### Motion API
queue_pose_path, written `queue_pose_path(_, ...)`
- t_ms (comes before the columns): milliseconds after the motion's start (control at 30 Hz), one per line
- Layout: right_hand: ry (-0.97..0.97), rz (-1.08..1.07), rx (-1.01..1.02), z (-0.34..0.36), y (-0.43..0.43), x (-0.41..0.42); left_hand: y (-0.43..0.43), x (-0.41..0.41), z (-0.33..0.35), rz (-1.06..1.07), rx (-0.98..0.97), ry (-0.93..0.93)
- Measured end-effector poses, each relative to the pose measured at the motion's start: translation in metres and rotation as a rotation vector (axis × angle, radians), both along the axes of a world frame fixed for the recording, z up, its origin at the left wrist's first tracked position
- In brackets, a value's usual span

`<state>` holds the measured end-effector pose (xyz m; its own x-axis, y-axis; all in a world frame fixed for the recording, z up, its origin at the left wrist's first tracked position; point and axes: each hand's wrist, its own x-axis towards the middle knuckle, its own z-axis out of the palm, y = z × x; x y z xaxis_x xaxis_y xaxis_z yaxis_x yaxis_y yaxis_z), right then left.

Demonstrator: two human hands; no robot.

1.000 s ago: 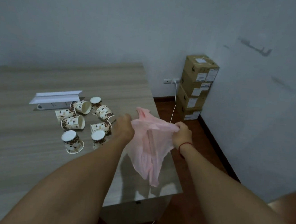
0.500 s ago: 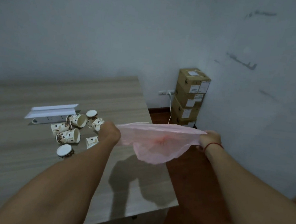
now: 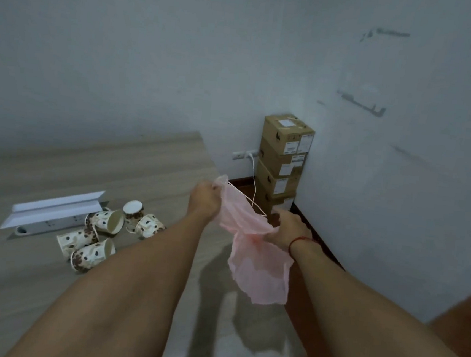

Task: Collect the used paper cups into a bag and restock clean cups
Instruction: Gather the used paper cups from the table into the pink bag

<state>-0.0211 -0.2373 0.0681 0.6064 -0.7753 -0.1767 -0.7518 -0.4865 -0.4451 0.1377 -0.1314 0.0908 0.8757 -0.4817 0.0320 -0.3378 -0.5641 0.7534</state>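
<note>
Left hand (image 3: 204,201) and right hand (image 3: 288,229): fingers grasping bag (image 3: 257,264) top, bag hanging across surface (image 3: 29,302) right edge. Cups (image 3: 99,240) tipped in cluster left of left forearm, apart from bag. Boxes (image 3: 283,165) stacked in corner.

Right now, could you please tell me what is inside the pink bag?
Nothing shows: the pink bag hangs limp and flat between the left hand and right hand, with no cup shape bulging. Its thin folds hide the bottom. The cups lie on the table.
</note>
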Motion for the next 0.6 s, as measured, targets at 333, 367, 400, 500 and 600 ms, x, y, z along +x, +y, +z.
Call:
queue_pose_path(333, -0.356, -0.516, 0.229, -0.002, 0.026, 0.091, 0.030, 0.090, -0.037, -0.250, 0.326, 0.017)
queue_pose_path(367, -0.364, -0.512, 0.236, -0.003, 0.026, 0.094, 0.035, 0.096, -0.048, -0.244, 0.340, 0.014)
queue_pose_path(400, -0.360, -0.489, 0.240, -0.005, 0.026, 0.097, 0.039, 0.100, -0.057, -0.229, 0.334, 0.011)
queue_pose_path(500, -0.296, -0.366, 0.235, -0.015, 0.026, 0.099, 0.046, 0.106, -0.070, -0.154, 0.258, 0.049)
queue_pose_path(600, -0.239, -0.247, 0.167, -0.025, 0.025, 0.102, 0.047, 0.111, -0.067, -0.119, 0.190, 0.095)
